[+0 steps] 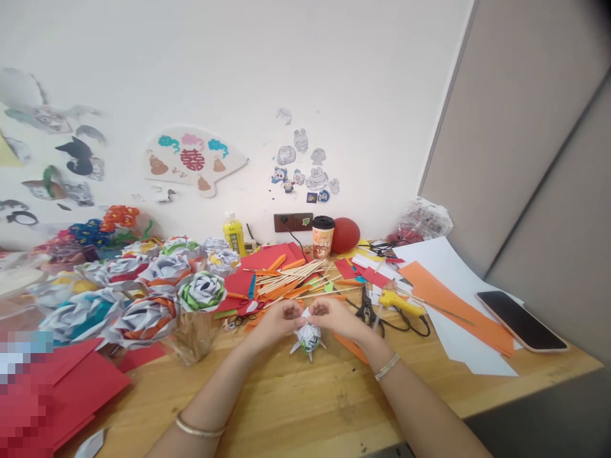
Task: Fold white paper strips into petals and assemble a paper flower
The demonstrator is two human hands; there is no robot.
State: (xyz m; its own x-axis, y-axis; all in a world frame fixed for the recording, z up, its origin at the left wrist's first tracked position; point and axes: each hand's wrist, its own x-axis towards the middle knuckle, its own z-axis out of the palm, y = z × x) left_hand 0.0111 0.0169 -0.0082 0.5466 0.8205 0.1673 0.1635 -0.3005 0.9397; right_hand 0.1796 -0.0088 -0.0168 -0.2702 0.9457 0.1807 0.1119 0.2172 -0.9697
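Both my hands meet over the middle of the wooden table (pixel 305 407). My left hand (pixel 277 320) and my right hand (pixel 335 316) pinch the top of a small white and green folded paper flower (pixel 308 337), which hangs just above the tabletop. The fingers of both hands are closed on its upper petals. A bangle sits on my left wrist and a thin bracelet on my right. Just behind my hands lies a heap of wooden skewers (pixel 291 275) on red and orange paper scraps.
Several finished paper roses (pixel 143 299) fill the left side. Red paper sheets (pixel 71 388) lie front left. Scissors (pixel 366 310) and a yellow glue gun (pixel 400 303) lie right of my hands, then white and orange sheets (pixel 449 299) and a phone (pixel 521 321). A yellow bottle (pixel 233 234), cup (pixel 323 236) stand by the wall.
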